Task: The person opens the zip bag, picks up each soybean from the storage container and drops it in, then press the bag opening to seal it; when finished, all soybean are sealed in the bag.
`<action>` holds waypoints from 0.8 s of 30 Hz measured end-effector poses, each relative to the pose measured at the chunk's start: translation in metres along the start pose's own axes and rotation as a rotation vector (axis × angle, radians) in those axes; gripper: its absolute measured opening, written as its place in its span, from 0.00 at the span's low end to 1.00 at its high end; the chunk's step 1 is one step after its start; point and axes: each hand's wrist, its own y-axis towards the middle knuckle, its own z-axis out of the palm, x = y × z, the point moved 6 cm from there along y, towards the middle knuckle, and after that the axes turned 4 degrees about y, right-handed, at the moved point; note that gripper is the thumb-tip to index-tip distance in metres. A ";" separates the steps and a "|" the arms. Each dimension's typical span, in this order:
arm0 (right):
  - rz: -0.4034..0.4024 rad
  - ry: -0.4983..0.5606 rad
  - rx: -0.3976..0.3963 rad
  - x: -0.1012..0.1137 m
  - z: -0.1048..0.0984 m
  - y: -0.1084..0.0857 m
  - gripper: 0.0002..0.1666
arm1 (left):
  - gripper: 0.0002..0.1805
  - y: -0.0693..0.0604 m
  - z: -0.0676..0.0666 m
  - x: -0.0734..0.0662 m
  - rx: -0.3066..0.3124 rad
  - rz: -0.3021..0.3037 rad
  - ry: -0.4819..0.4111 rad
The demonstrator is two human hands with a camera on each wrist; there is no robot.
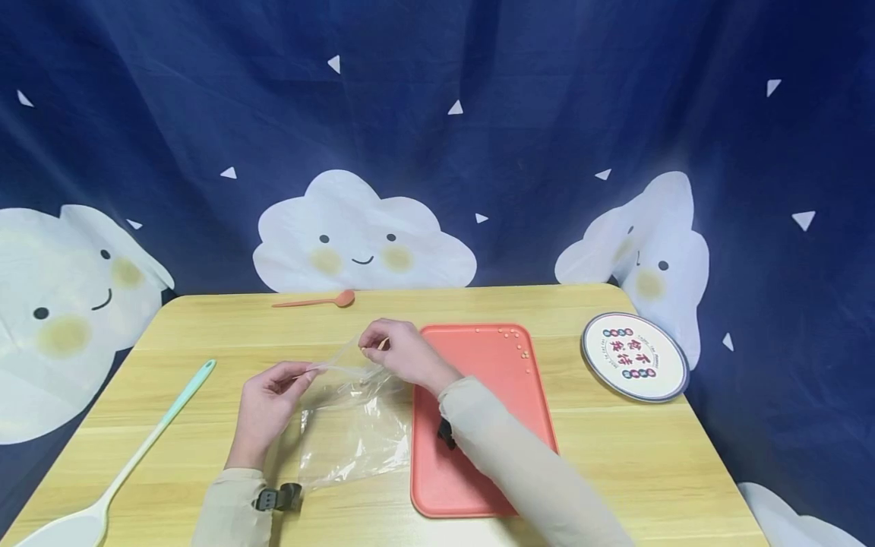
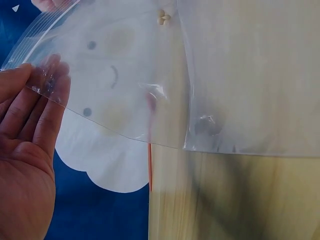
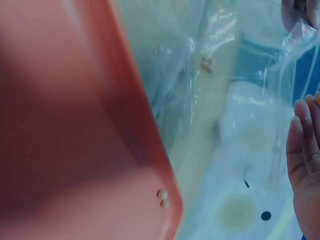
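Observation:
A clear zip-lock bag (image 1: 355, 437) hangs over the table left of the red tray (image 1: 472, 486). My left hand (image 1: 266, 410) pinches the bag's edge near its mouth between thumb and fingers. At the mouth's other side is my right hand (image 1: 406, 353), fingertips together, with a small yellowish soybean (image 3: 317, 94) partly showing at them. Several pale soybeans (image 2: 163, 18) show through the bag's plastic in the left wrist view. More soybeans (image 1: 516, 334) lie in the tray's far right corner; two of them show in the right wrist view.
A red spoon (image 1: 344, 298) lies along the table's back edge. On the left rests a long-handled ladle-like utensil (image 1: 157, 433), green at its tip. A white plate (image 1: 636, 384) with coloured lettering stands on the right. Behind the table hangs a blue cloud-print curtain (image 1: 533, 137).

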 end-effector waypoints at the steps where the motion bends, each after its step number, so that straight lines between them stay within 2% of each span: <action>1: -0.002 -0.017 0.004 0.001 0.003 0.001 0.04 | 0.05 0.000 0.000 0.000 -0.002 0.002 0.001; 7: -0.009 -0.135 0.027 0.005 0.012 0.004 0.05 | 0.05 -0.001 0.000 -0.006 0.002 0.025 0.017; 12: -0.041 -0.176 0.014 0.010 0.005 0.001 0.05 | 0.05 -0.001 -0.001 -0.003 0.007 0.009 0.024; 19: -0.062 -0.108 0.001 0.013 -0.022 -0.014 0.05 | 0.06 0.005 -0.003 0.035 0.003 -0.013 0.086; 24: -0.019 -0.094 0.009 0.011 -0.054 -0.038 0.07 | 0.06 0.004 -0.004 0.034 0.016 0.020 0.066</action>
